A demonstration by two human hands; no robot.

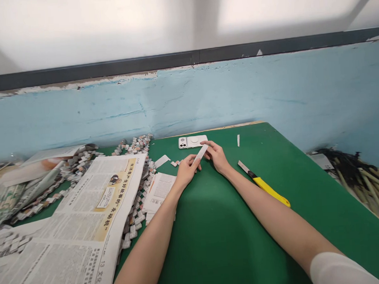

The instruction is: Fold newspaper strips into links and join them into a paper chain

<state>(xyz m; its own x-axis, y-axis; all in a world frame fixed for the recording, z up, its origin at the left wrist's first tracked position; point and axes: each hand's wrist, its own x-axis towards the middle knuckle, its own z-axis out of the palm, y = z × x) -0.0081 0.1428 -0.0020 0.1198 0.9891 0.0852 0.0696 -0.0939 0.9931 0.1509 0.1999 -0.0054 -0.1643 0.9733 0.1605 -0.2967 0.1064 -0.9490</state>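
A narrow white paper strip (201, 153) is held between my two hands above the green table (207, 226). My left hand (187, 170) is closed on its lower end. At the upper end, the fingers of my right hand (216, 156) pinch the strip's edge. Just beyond my hands lies a white phone (192, 142) with its camera side up. A utility knife (264, 183) with a yellow handle rests to the right of my right forearm, blade out. Small folded paper pieces (175, 163) sit close to my left hand.
A large newspaper sheet (75, 226) covers the left side, over long chains of folded paper (138, 222). Cut newspaper pieces (158, 191) lie beside it. Another paper strip (238, 140) is at the back right. A blue wall (206, 98) borders the table; dry stalks (368, 182) stand right.
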